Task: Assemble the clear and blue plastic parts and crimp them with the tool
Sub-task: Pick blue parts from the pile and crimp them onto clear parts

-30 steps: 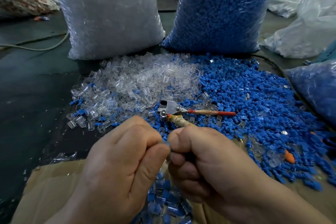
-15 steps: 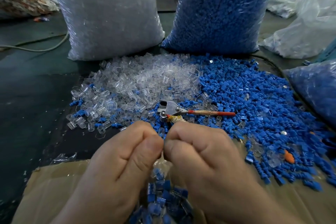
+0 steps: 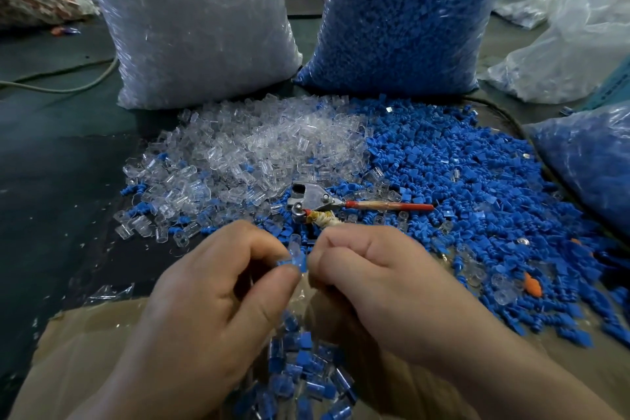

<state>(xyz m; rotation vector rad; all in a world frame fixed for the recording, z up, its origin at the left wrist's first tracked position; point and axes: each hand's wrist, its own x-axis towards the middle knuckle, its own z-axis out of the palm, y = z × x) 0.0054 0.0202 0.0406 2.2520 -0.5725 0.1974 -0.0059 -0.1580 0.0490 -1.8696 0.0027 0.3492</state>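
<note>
While my left hand (image 3: 218,300) pinches one small joined piece (image 3: 295,257), a clear sleeve with a blue plug in its near end, between thumb and forefinger, my right hand (image 3: 385,290) sits just beside it with fingers curled. I cannot tell whether that hand grips the piece or anything else. One crimping tool (image 3: 317,199) lies just beyond my knuckles on the loose parts, its red-tipped handle pointing right and its tape-wrapped handle running toward my right hand.

I judge the job well under way but far from over. Below my hands a heap of finished pieces (image 3: 300,378), dozens at least, lies on cardboard (image 3: 85,351). Ahead, one spread of clear parts (image 3: 255,147) and one of blue parts (image 3: 460,181) remain, too many to count. Behind them stand two full bags, one clear (image 3: 191,27), one blue (image 3: 402,17); a third blue bag (image 3: 593,160) shows at right.
</note>
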